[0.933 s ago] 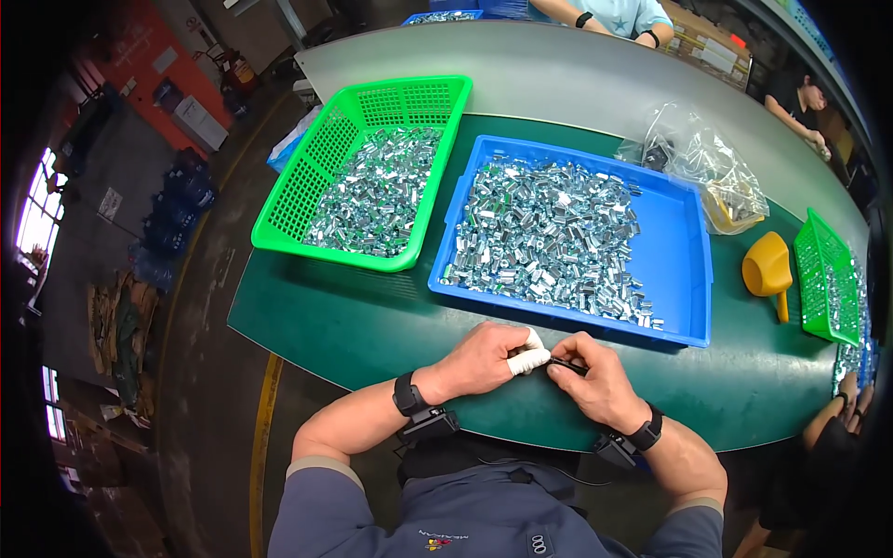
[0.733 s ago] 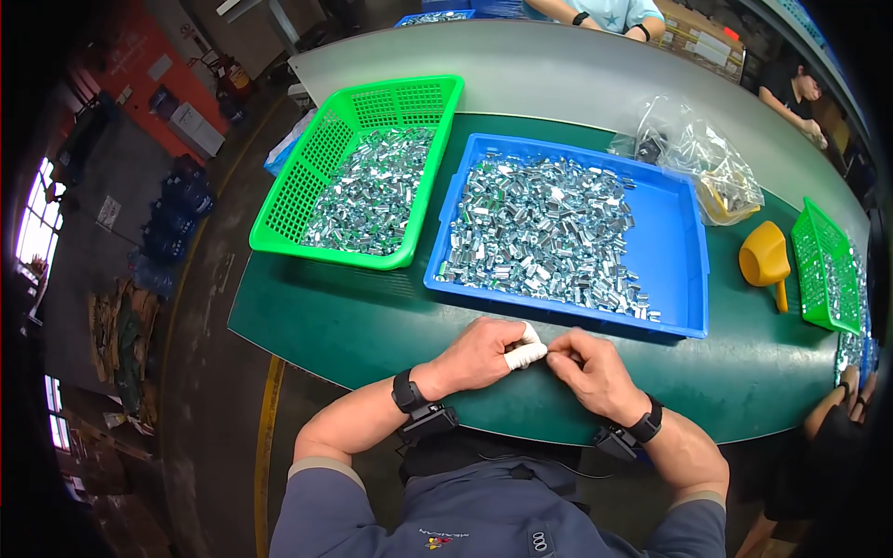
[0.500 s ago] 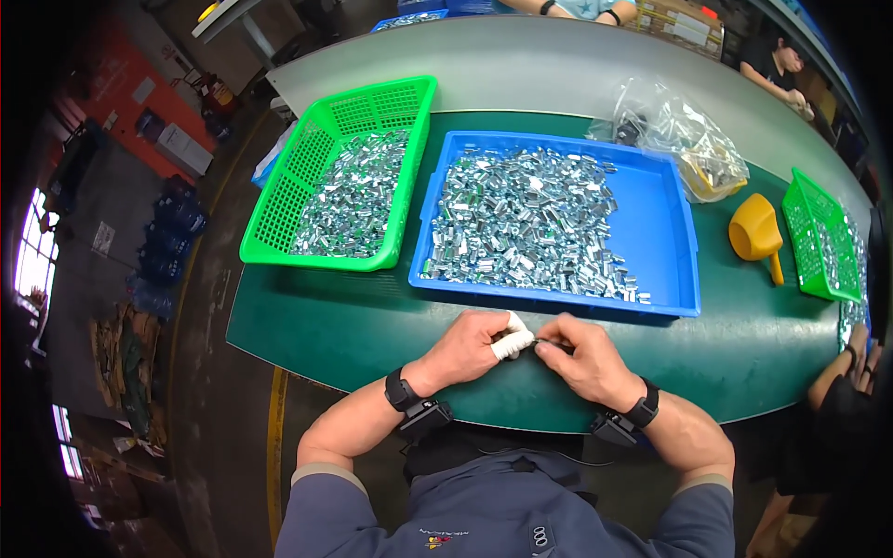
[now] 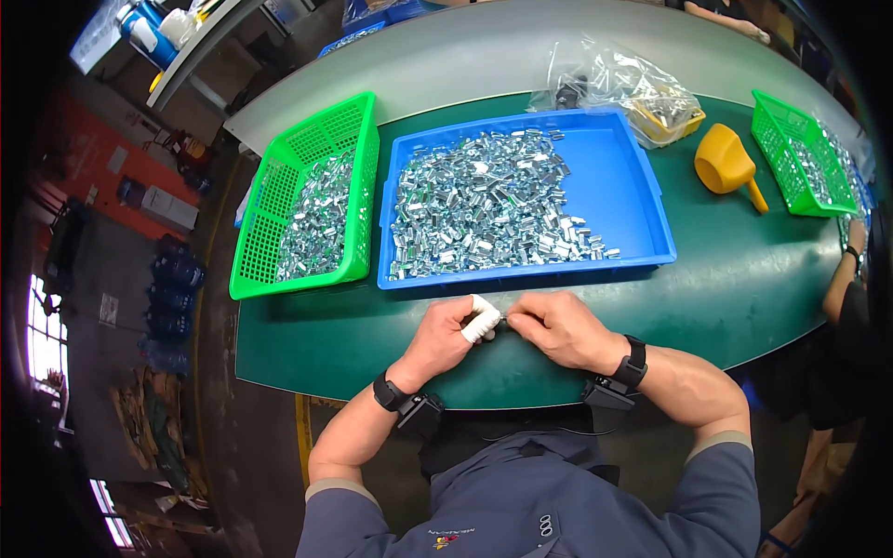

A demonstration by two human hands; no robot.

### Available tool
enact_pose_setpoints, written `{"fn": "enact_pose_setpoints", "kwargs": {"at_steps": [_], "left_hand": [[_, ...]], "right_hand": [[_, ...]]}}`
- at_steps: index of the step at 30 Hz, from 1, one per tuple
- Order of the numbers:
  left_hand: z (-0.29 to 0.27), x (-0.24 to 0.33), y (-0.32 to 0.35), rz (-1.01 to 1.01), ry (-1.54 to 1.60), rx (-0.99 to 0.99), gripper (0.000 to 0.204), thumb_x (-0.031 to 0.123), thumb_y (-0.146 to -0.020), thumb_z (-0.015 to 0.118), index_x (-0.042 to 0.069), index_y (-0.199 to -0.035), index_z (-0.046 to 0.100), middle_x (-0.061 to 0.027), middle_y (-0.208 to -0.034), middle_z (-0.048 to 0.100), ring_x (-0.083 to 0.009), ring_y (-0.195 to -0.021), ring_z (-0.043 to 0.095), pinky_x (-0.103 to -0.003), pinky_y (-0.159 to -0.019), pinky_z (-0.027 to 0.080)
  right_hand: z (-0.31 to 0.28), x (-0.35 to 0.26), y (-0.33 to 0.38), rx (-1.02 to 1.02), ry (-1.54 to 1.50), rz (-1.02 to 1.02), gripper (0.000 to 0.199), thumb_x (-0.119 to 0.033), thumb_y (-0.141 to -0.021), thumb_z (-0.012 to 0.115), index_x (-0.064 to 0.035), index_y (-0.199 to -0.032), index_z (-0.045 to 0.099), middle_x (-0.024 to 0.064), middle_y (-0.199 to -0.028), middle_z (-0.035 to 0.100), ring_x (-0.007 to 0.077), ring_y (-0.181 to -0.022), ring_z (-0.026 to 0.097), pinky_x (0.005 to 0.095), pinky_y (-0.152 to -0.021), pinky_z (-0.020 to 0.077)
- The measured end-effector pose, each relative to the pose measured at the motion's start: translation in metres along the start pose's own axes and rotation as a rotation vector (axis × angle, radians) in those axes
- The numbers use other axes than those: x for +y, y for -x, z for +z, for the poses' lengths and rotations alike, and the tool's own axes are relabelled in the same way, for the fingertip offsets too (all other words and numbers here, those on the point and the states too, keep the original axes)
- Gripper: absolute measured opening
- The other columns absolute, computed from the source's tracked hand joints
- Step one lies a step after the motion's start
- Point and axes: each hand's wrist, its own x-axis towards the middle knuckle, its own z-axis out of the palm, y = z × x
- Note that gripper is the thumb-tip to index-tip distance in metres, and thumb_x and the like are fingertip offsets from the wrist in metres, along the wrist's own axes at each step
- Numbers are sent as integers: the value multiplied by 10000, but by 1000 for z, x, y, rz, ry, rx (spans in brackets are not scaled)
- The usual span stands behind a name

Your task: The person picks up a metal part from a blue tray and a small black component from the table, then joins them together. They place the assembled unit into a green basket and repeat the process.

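Note:
Just in front of the blue tray (image 4: pixel 521 272), my two hands meet over the green tabletop. My left hand (image 4: pixel 441 337), with white tape around its fingers, is closed in a pinch. Its fingertips almost touch those of my right hand (image 4: pixel 563 327), which is pinched shut too. Between them shows a tiny shiny bit, mostly covered by the fingers and too small to name. A wide heap of small silvery metal pieces (image 4: pixel 479 200) fills the left and middle of the tray.
Left of the tray stands a green mesh basket (image 4: pixel 363 200) holding similar metal pieces (image 4: pixel 316 219). A clear plastic bag (image 4: pixel 609 79), yellow scoop (image 4: pixel 726 163) and smaller green basket (image 4: pixel 767 139) lie to the right. A grey partition (image 4: pixel 446 65) borders the table's far side. Another person's arm (image 4: pixel 842 279) reaches in at right.
The view has shifted and turned, so the trays and baskets sit differently in it. My hands stay pinched together before the blue tray, my right hand lying a little flatter.

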Motion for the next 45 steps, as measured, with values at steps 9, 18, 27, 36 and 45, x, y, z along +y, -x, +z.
{"fn": "enact_pose_setpoints", "kwargs": {"at_steps": [9, 18, 27, 36, 45], "left_hand": [[2, 2, 1, -13, -3, 26, 212, 217, -1033, 645, 20, -977, 697, -29, -808, 716, -80, -714, 644, -240, -640, 515], [-2, 31, 3, -70, 1, 36, 286, 289, -1041, 641, 26, -943, 694, -36, -811, 718, -72, -680, 625, -231, -616, 491], [-9, 38, 4, -119, -43, 48, 277, 288, -1032, 652, 27, -953, 702, -46, -816, 722, -78, -684, 641, -232, -602, 495], [-130, 81, 8, 58, -380, 486, 199, 204, -1022, 645, 17, -1012, 710, -62, -837, 731, -93, -662, 634, -231, -602, 495], [-100, 83, -48, 412, -955, 421, 238, 180, -879, 815, 34, -1043, 722, -142, -951, 736, -278, -822, 716, -370, -731, 564]], "right_hand": [[-4, 3, -2, -136, 123, 79, 177, -104, -922, 713, 8, -1047, 658, 135, -941, 705, 223, -835, 683, 346, -756, 535], [-1, 1, 5, 198, -32, -299, 166, -113, -924, 704, 5, -1034, 663, 142, -922, 702, 252, -827, 683, 365, -745, 531], [-7, -2, 3, 102, -65, -150, 174, -139, -903, 718, -3, -1001, 669, 154, -934, 709, 299, -878, 696, 392, -765, 536], [-5, 9, 2, 119, -144, -207, 187, -186, -914, 714, -19, -998, 708, 143, -917, 721, 301, -877, 698, 389, -767, 543], [-7, 11, 3, 53, -108, -196, 210, -223, -931, 692, -44, -1034, 732, 135, -924, 721, 337, -897, 688, 434, -779, 537]]}}
